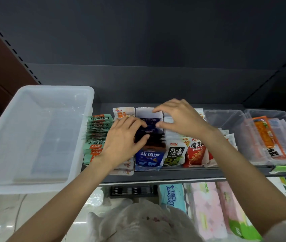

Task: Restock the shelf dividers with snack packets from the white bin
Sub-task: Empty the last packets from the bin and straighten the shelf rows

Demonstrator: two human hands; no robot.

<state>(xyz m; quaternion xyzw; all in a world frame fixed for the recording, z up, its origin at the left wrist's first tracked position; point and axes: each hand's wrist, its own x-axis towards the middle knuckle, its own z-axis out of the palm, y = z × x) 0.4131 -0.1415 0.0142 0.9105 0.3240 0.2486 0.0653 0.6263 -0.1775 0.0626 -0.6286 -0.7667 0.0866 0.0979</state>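
Note:
A blue carton divider (148,160) on the dark shelf (156,175) holds a row of dark blue snack packets (151,131). My left hand (121,138) rests over the row's left side, its fingers and thumb curled onto the packets. My right hand (179,117) hovers at the row's back end, index finger on the carton's rear wall and thumb at the packets' right edge. The white bin (34,105) stands at the left of the shelf and looks empty.
Green-and-orange packets (97,135) stand left of the carton; seaweed (174,153) and red konjac packets (197,152) stand to its right. Clear tubs (229,117) with orange packets (264,135) sit at the far right. Tissue packs (172,194) lie on the lower shelf.

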